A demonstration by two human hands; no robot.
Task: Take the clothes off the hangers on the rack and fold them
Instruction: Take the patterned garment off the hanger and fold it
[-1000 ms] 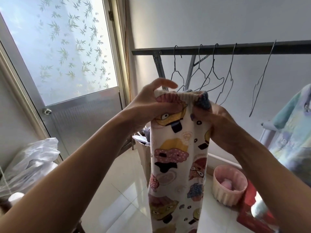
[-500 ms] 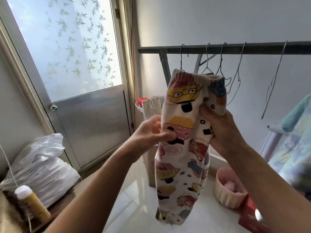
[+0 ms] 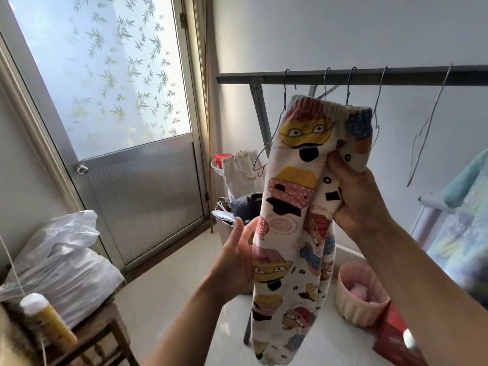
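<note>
The right hand (image 3: 355, 199), at about 3 o'clock in the view, is gripping a pair of cartoon-print pants (image 3: 287, 215) just below the waistband, fingers curled into the fabric. The pants are hanging waistband up, legs together, in front of the rack bar (image 3: 409, 77) crossing at 2 o'clock, where bare wire hangers (image 3: 285, 93) are dangling. The left hand (image 3: 233, 262), near 6 o'clock, is lying open, straight fingers touching the leg's left edge. A pink ribbed tub (image 3: 352, 307) is sitting on the floor at 4 o'clock.

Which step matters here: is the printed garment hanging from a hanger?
No, the right hand grips the printed garment, in front of bare hangers.
</note>
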